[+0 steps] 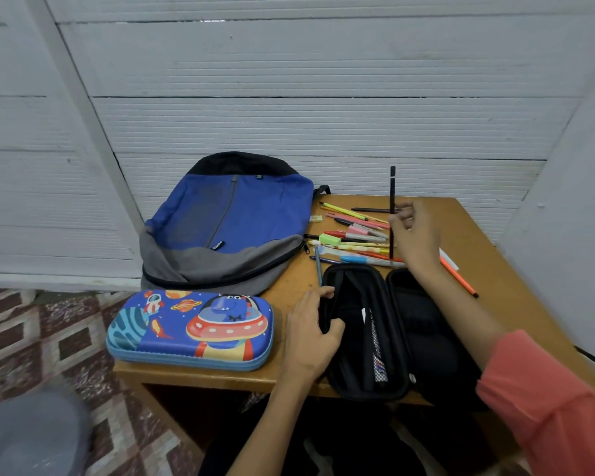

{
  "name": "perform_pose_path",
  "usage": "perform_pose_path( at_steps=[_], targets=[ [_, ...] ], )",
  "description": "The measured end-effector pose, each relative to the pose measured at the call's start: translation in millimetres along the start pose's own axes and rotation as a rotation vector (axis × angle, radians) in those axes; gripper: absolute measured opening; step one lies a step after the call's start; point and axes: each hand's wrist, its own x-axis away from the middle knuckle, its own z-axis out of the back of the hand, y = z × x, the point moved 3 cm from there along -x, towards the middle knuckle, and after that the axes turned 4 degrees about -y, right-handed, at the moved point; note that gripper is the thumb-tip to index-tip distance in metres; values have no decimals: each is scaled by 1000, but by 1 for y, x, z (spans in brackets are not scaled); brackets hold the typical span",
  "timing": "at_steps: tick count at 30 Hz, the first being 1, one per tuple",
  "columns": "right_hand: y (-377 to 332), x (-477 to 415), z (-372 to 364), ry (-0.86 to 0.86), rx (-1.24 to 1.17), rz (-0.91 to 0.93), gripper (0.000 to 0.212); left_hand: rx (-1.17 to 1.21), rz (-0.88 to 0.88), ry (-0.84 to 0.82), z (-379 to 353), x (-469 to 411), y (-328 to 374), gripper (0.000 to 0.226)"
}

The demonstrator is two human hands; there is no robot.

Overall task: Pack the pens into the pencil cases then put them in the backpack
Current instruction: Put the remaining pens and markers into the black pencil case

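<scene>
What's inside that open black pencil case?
In the open black oblong pencil case, a mesh pocket holds something white and patterned. The right half is too dark to read, and the left hand covers part of its left edge.

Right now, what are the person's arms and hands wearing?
The left hand and right hand are bare: no gloves, rings or watch show. The right arm wears a creased coral-pink sleeve pushed up its forearm; the left forearm shows no sleeve.

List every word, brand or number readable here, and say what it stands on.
Nothing can be read for certain.
Black label on the backpack: white letters, too blurred.
Small tag near its top: too small.
Print on the pen inside the black pencil case: too blurred.
</scene>
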Motion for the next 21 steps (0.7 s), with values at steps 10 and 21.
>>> perform_pose_path(
  at_steps=[10,21],
  targets=[
    [-29,78,-7,-608,-340,-340,108,-26,-37,34,0,1,2,48],
    [-34,100,-27,-944,-85,-404,81,-34,-53,39,-1,0,-2,48]
  ],
)
